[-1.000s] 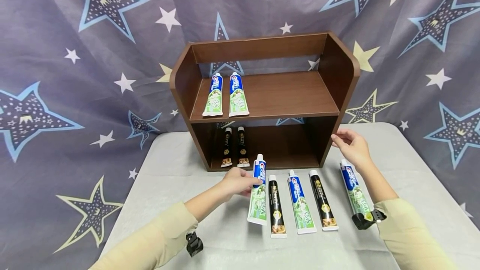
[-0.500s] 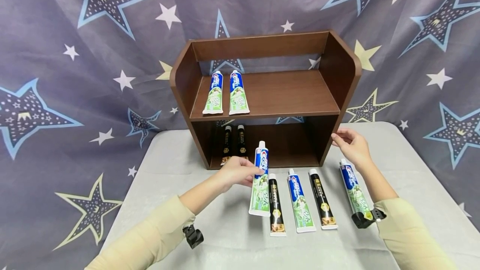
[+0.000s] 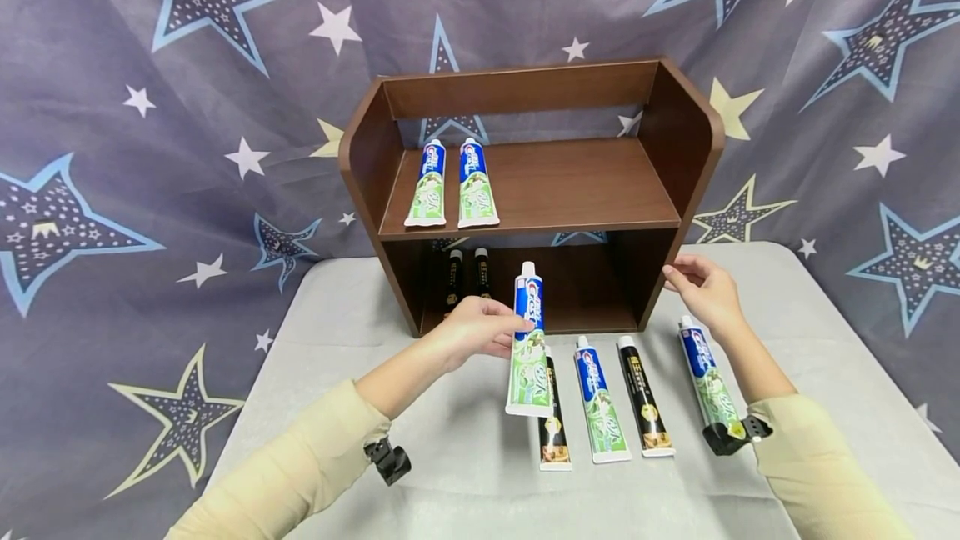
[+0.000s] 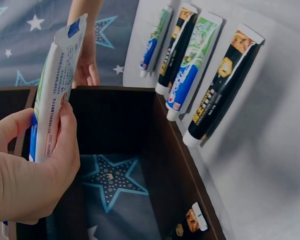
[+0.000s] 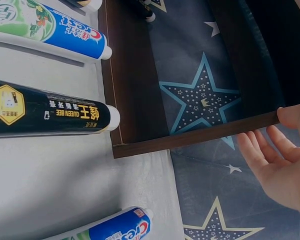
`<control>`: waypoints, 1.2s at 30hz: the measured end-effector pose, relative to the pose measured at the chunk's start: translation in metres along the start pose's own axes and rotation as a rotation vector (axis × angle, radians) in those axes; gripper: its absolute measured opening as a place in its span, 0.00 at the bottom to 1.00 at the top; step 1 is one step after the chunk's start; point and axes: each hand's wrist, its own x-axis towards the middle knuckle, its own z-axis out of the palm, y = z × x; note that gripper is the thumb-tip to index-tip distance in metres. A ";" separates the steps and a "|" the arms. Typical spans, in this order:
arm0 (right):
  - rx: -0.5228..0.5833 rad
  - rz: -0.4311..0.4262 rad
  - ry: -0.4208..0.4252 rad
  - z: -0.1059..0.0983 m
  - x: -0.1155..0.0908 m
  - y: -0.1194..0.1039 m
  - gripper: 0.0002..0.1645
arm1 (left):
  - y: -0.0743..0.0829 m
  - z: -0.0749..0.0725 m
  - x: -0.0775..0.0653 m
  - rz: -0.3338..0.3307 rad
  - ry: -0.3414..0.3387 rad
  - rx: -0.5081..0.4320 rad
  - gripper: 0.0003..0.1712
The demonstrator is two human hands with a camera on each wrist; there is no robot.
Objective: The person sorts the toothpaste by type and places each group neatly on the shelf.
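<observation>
My left hand [image 3: 474, 330] pinches a blue, green and white Crest toothpaste tube [image 3: 529, 369] between thumb and fingers. The tube is lifted in front of the brown wooden shelf's [image 3: 585, 229] lower compartment, cap up, partly covering a black toothpaste tube [image 3: 553, 440] on the table. In the left wrist view, the held tube's [image 4: 55, 95] printed back shows. My right hand [image 3: 705, 294] holds the front edge of the shelf's right side panel; in the right wrist view, the thumb lies on one side of the panel [image 5: 205, 132] and the fingers on the other.
Two Crest tubes [image 3: 474, 186] lie on the upper board at the left. Two black tubes [image 3: 482, 273] lie in the lower compartment, partly behind my left hand. On the grey table are another Crest tube [image 3: 602, 402], a black tube [image 3: 645, 398] and a Crest tube [image 3: 707, 377] near my right forearm.
My left hand has raised the Crest toothpaste tube from near the table, up and slightly right, toward the shelf. My right hand has stayed on the side panel.
</observation>
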 end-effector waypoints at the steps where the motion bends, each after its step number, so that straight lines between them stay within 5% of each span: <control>1: 0.001 0.000 0.000 0.000 0.000 0.000 0.27 | 0.001 0.000 0.000 0.001 -0.004 -0.004 0.19; 12: 0.007 0.001 -0.001 0.000 0.000 0.000 0.27 | 0.018 -0.003 -0.007 0.021 -0.066 -0.033 0.19; 36: -0.011 0.000 -0.001 0.001 -0.001 0.000 0.27 | 0.061 -0.009 -0.010 0.051 -0.061 -0.120 0.25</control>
